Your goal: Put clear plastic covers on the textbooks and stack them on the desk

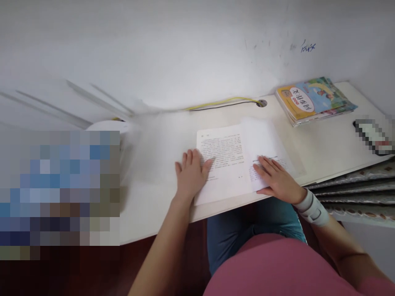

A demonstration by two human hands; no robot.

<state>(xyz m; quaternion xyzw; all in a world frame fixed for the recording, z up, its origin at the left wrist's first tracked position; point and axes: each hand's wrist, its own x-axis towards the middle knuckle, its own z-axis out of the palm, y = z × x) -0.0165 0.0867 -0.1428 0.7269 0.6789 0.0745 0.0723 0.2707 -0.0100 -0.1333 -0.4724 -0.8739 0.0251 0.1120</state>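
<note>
An open book [226, 187] with printed text lies on the white desk near its front edge. My left hand [191, 170] rests on the outer edge of the left page, its fingers spread. On the lower part of the right page lies my right hand [274, 176], flat with the fingers stretched out and touching the paper. The right page carries a few lines of text, partly covered by this hand. A light-coloured band [312, 207] goes round my right wrist. Neither hand grips anything.
A stack of colourful books [311, 100] stands at the back right of the desk [154, 185]. A phone [373, 137], partly blurred out, lies at the right edge. A yellow cable [222, 100] runs along the wall into a round hole [261, 103]. Pixelation hides the left side.
</note>
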